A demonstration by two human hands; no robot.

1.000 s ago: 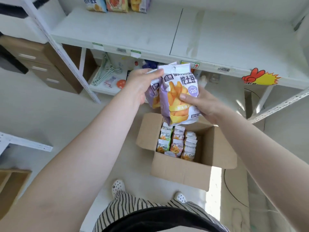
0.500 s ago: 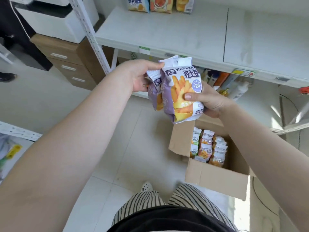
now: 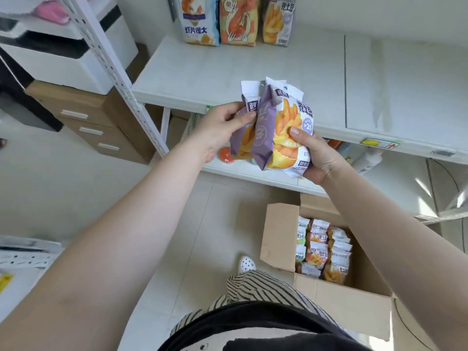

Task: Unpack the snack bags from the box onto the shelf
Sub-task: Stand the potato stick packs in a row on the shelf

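I hold a small bunch of purple-and-white snack bags (image 3: 278, 127) printed with orange fries, just in front of the white shelf's (image 3: 253, 79) front edge. My left hand (image 3: 220, 130) pinches the left bags near their tops. My right hand (image 3: 314, 158) grips the front bag from below, thumb across its face. An open cardboard box (image 3: 278, 239) stands on the floor at lower right, with several more snack bags (image 3: 321, 252) packed upright inside.
Three snack bags (image 3: 238, 19) stand at the back left of the shelf. A perforated white upright (image 3: 119, 79) frames the shelf's left side. A lower shelf (image 3: 253, 171) holds bottles and small items. Wooden drawers (image 3: 86, 122) and a white machine sit at left.
The view has shifted left and up, so the box now lies lower right. Both hands have carried the bags up toward the shelf's front edge, and the bags are fanned slightly apart.
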